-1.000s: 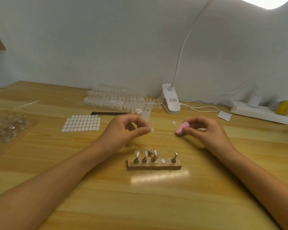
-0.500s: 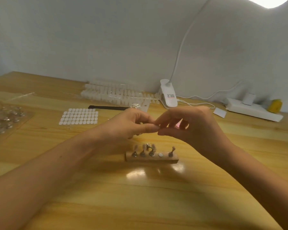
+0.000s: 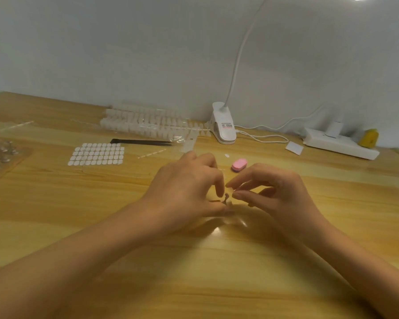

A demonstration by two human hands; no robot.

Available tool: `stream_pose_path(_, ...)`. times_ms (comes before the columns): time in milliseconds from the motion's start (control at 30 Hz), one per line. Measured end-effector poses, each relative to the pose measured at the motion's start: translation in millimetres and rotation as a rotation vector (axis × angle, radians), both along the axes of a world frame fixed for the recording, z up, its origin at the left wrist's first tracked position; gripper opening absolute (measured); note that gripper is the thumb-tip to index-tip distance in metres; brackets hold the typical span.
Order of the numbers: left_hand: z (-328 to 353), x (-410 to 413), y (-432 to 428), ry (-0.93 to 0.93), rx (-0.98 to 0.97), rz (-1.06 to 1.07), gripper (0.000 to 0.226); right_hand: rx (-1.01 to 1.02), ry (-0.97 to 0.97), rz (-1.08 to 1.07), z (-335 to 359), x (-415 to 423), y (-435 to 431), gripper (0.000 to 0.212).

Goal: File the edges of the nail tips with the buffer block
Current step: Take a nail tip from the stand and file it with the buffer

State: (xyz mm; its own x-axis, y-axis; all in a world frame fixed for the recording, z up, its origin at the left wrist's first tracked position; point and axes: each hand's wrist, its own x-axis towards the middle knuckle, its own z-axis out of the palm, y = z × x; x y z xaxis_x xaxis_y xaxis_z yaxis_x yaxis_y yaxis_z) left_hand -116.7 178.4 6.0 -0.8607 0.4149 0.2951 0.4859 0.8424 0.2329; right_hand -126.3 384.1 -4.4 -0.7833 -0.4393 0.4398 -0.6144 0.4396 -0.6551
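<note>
Small piece (image 3: 227,200) between fingers (image 3: 219,188) blurred, tray (image 3: 0,155) cut off left

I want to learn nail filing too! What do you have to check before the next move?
1. The buffer block is in a hand: not ok. It lies on the table, beyond both hands.
2. The buffer block is close to the right hand: ok, just past its fingertips.
3. A nail tip is held by the left hand: cannot tell. The fingers hide it.
4. The right hand has its grip free for the buffer block: cannot tell. Its thumb and finger meet close to the left hand.
5. The work spot is lit: ok. Light glints on the table.
</note>
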Motion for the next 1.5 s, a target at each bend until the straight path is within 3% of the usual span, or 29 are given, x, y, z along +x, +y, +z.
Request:
stream_pose_path(100, -5.0, -1.3, 2.9, -0.031, 0.068, 0.041, 0.023, -0.011, -0.029, 0.034, -8.5, -1.2, -2.9, 0.010)
stream_pose_path(600, -10.8, -6.9, 4.7, -0.179, 0.242, 0.094, 0.019, -0.022, -0.018, -0.015, -10.9, 0.4, -6.6, 0.010)
stream_pose_path(900, -9.4, -4.0, 4.7, -0.154, 0.212, 0.086, 0.020, -0.024, -0.032, -0.040, -13.7, 1.3, -8.0, 0.008)
stream_pose_path(1067, -7.3, -1.8, 4.2, -0.130, 0.166, 0.074, 0.023, -0.039, -0.121, -0.008, -10.3, 3.3, -3.3, 0.019)
stream_pose_path(1500, -8.9, -2.6, 4.6, -0.158, 0.250, 0.071, 0.022, -0.031, -0.088, -0.026, -9.4, -1.0, -6.3, 0.007)
